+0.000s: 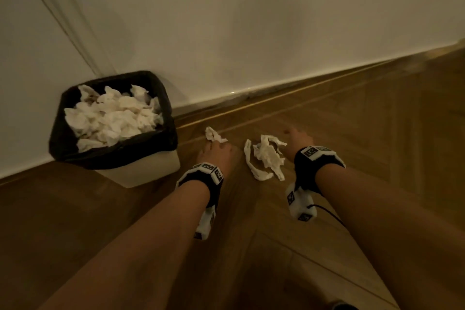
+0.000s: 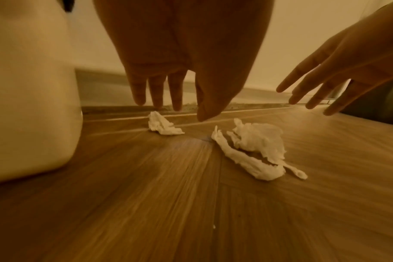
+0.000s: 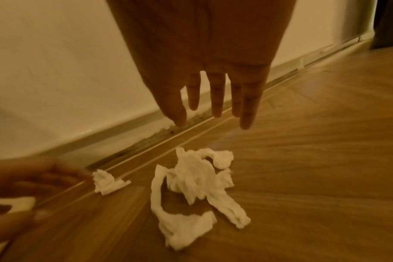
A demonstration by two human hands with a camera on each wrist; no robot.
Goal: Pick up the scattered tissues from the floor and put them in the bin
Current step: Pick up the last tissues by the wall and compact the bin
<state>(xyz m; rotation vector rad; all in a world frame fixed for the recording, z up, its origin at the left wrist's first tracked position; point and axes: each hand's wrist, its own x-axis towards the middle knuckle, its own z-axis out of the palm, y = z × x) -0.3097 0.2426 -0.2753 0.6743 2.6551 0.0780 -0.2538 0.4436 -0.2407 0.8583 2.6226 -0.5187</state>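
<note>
Head view: bin by the wall is near full w/ tissues, so I judge most done; left hand and right hand, both spread and empty, hover over small tissue and larger wad left on floor beside bin.

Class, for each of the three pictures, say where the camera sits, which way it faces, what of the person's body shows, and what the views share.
Head: above, looking down at the lined bin, the small tissue and the tissue clump on the floor; both forearms and hands show.
Left wrist: low along the left hand toward the wall; the right hand enters at right.
Right wrist: along the right hand's open fingers, down at the clump; left hand blurred at left.
Shared: all three show both tissues.
</note>
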